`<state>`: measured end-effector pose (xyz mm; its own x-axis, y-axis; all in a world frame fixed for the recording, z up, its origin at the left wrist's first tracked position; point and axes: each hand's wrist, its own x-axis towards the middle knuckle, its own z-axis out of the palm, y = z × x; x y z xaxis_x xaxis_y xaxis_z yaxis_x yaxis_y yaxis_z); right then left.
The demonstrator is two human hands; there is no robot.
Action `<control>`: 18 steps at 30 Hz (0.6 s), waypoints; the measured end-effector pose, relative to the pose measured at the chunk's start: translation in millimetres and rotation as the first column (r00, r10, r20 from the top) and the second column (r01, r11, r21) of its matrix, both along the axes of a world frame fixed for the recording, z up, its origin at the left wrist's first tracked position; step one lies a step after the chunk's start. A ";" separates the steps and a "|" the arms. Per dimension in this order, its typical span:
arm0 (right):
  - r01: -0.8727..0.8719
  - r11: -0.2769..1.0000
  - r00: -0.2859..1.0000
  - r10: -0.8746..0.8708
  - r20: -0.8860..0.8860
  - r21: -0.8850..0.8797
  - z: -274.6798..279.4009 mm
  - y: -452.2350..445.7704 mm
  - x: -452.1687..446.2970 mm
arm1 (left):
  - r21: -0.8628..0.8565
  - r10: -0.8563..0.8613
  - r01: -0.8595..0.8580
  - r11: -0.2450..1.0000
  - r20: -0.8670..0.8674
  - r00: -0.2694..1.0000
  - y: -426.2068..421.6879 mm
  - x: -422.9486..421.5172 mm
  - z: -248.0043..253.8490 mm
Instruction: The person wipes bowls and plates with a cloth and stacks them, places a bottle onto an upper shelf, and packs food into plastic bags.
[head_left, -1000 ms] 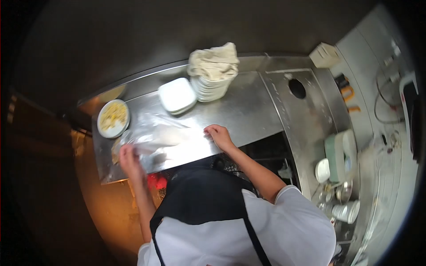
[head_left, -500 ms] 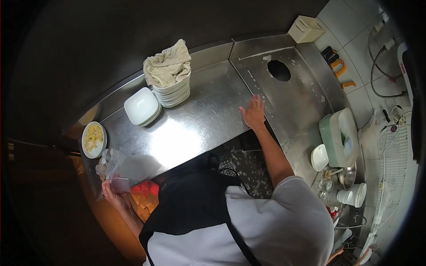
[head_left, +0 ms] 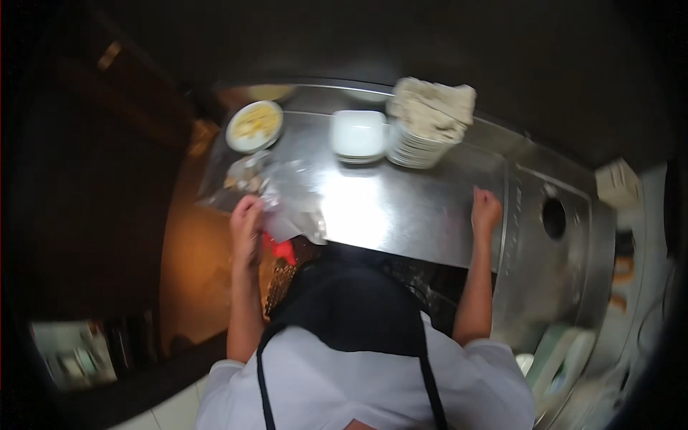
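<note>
My left hand is closed on the edge of a clear plastic bag at the front left of the steel counter. Small brownish pieces show at the bag's far end, too blurred to name. Beyond it stands a white bowl of yellow and white food. My right hand is held closed above the counter's right part, near the seam beside the sink section, with nothing visible in it.
Square white dishes stand stacked at the back of the steel counter. Beside them, a taller dish stack carries a beige cloth. At right are a basin with a dark round hole and a cream box. Something red hangs below the counter.
The view has swung left, so the counter's things sit further right. My right hand has gone from spread fingers to a closed fist. My left hand still grips the plastic bag.
</note>
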<state>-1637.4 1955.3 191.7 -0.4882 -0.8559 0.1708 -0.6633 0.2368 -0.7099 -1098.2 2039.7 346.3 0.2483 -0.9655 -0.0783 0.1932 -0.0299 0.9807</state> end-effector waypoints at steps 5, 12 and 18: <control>-0.382 0.911 0.826 0.412 0.384 -0.156 36.6 18.4 120.1 | -0.099 -0.017 -0.020 0.995 -0.358 0.934 3.9 9.4 17.6; -0.730 0.684 0.175 0.202 0.964 -0.011 70.7 5.6 263.6 | -0.096 0.052 -0.154 0.983 -0.665 0.745 12.0 30.2 3.1; -0.731 0.652 -0.322 -0.072 0.944 -0.200 60.2 -3.3 326.9 | -0.061 0.095 -0.195 0.979 -0.710 0.698 27.2 65.3 -29.6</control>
<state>-1310.5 1951.9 251.9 0.6806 -0.6518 -0.3346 0.4675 0.7380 -0.4867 -1032.9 2066.9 316.8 0.3074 -0.9358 -0.1724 0.8163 0.1662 0.5532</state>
